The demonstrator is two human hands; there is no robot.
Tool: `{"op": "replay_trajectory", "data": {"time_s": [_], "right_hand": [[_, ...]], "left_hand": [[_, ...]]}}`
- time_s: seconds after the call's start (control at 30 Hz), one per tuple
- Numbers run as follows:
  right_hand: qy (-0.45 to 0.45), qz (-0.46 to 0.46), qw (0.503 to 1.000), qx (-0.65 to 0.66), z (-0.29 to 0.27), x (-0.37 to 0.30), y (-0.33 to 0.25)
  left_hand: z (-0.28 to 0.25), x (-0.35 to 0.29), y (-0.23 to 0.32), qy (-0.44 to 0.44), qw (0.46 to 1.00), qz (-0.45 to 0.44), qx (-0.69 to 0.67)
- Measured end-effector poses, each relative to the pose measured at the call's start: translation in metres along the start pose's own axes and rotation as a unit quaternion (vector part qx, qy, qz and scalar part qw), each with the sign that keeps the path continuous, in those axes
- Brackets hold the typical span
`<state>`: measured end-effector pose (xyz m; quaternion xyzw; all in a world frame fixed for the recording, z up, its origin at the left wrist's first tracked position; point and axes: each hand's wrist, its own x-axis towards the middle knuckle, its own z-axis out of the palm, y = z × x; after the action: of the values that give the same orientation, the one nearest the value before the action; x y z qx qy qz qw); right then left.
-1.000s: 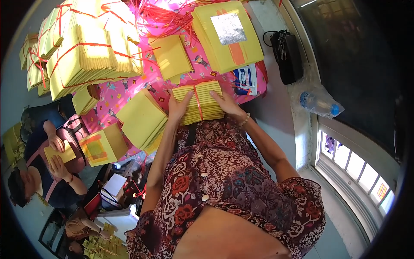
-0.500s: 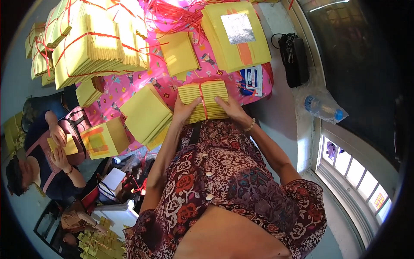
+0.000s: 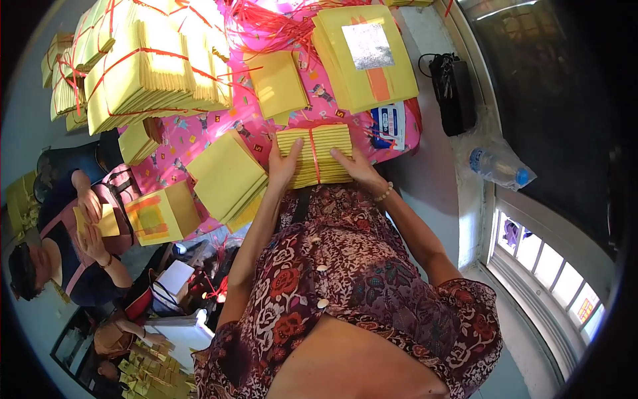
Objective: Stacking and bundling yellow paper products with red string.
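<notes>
A bundle of folded yellow paper (image 3: pixel 330 141) sits at the table's near edge, close to my body. A red tie strip (image 3: pixel 314 147) runs across its middle. My left hand (image 3: pixel 282 165) is wrapped round the bundle's left end, its thumb on the top folds. On the opposite end my right hand (image 3: pixel 360 169) grips it, thumb also on top; a bead bracelet is at that wrist. The fingers under both ends are hidden. Left of my left hand lies a stack of flat yellow sheets (image 3: pixel 226 174). Farther off is a smaller yellow stack (image 3: pixel 278 83).
Tall tied yellow stacks (image 3: pixel 143 73) stand at the far left. Red strips (image 3: pixel 269 30) lie on the pink table cover (image 3: pixel 246 136). A large yellow stack (image 3: pixel 332 60) is at the far right. A co-worker (image 3: pixel 86 239) handles yellow paper at left. A bagged bottle (image 3: pixel 495 166) rests by the window.
My left thumb has shifted a little leftward, off the red strip's side. The bundle and my right hand stay nearly still. The co-worker's paper has tilted slightly.
</notes>
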<state>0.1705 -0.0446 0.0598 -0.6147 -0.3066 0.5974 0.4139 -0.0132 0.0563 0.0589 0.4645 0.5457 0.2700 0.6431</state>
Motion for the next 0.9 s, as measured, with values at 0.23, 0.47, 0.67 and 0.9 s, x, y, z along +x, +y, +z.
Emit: {"op": "replay_trajectory", "data": {"time_s": [0.23, 0.47, 0.67, 0.9], "right_hand": [[0.016, -0.084, 0.995, 0.049, -0.01, 0.017, 0.007], [0.063, -0.002, 0.998, 0.014, -0.018, 0.043, 0.001], [0.063, -0.035, 0.996, 0.061, -0.031, 0.019, 0.011], [0.028, -0.011, 1.0, -0.01, -0.008, -0.019, -0.011]], "left_hand": [[0.001, -0.001, 0.004, -0.02, 1.0, 0.0, 0.0], [-0.007, 0.011, -0.004, -0.006, 0.994, 0.045, 0.104], [-0.014, 0.006, -0.027, -0.001, 0.997, 0.051, 0.061], [-0.003, -0.011, -0.023, -0.042, 0.999, 0.011, -0.017]]}}
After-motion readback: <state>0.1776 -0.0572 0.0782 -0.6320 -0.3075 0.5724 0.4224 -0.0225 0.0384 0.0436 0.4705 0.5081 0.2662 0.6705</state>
